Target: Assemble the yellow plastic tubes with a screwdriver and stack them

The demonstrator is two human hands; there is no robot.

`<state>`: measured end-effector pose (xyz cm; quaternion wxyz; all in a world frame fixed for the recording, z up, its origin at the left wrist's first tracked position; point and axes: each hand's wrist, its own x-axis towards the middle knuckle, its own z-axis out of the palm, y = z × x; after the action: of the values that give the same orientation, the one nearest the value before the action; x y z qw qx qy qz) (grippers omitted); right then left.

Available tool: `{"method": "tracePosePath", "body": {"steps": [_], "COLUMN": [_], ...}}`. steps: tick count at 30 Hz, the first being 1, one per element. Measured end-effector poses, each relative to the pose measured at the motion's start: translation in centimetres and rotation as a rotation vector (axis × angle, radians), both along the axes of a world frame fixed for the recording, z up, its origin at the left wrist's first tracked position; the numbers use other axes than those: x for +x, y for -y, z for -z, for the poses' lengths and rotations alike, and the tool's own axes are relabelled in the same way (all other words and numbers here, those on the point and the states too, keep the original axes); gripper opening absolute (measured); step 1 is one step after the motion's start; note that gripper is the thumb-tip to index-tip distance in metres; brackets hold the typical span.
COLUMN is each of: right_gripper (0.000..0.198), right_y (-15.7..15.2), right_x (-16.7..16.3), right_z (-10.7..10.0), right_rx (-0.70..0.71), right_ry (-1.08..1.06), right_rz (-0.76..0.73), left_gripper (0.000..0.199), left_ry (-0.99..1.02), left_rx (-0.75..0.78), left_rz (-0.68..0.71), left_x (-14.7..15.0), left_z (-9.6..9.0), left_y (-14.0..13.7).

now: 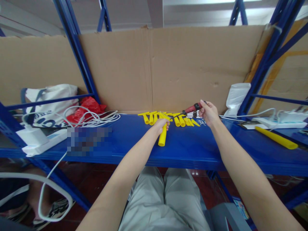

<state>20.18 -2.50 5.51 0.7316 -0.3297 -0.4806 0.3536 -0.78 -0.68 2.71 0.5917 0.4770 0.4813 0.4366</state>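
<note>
Gripped a yellow tubular handle (162,139) in the curled fingers of the left hand (160,125), over the blue tabletop (134,141); pinched a red-and-black screwdriver (192,109) by its butt end with the fingers of the right hand (209,113), near yellow T-shaped pieces (146,120).

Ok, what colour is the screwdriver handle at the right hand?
The screwdriver handle is dark red with black parts, seen in the head view.

1. A blue metal shelf (134,141) carries everything.
2. Along its back lie yellow tubular pieces (151,120), yellow wedge-shaped pieces (189,122) and tiny scattered bits (202,122), too small to identify.
3. Left: a coiled white cable (109,120) and power strip (48,142).
4. Right: a yellow tube (276,138).
</note>
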Motion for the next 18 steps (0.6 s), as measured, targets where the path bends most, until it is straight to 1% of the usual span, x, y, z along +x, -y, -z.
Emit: {"method": "tracePosePath", "body": {"steps": [6,12,18], "right_gripper": [0.052,0.056,0.056], "right_y": [0.14,-0.12,-0.19], "right_x": [-0.02,0.11,0.09], "right_z": [-0.04,0.22,0.21], "right_rx": [0.022,0.051,0.023], "right_ry": [0.033,0.052,0.061], "right_rz": [-0.041,-0.006,0.042], "left_gripper": [0.016,0.018,0.017], "left_ry": [0.014,0.015,0.003], "left_rx": [0.002,0.002,0.011], "left_rz": [-0.006,-0.018,-0.017], "left_x": [0.00,0.05,0.06], "left_z": [0.00,-0.02,-0.01], "left_y": [0.06,0.18,0.21]}}
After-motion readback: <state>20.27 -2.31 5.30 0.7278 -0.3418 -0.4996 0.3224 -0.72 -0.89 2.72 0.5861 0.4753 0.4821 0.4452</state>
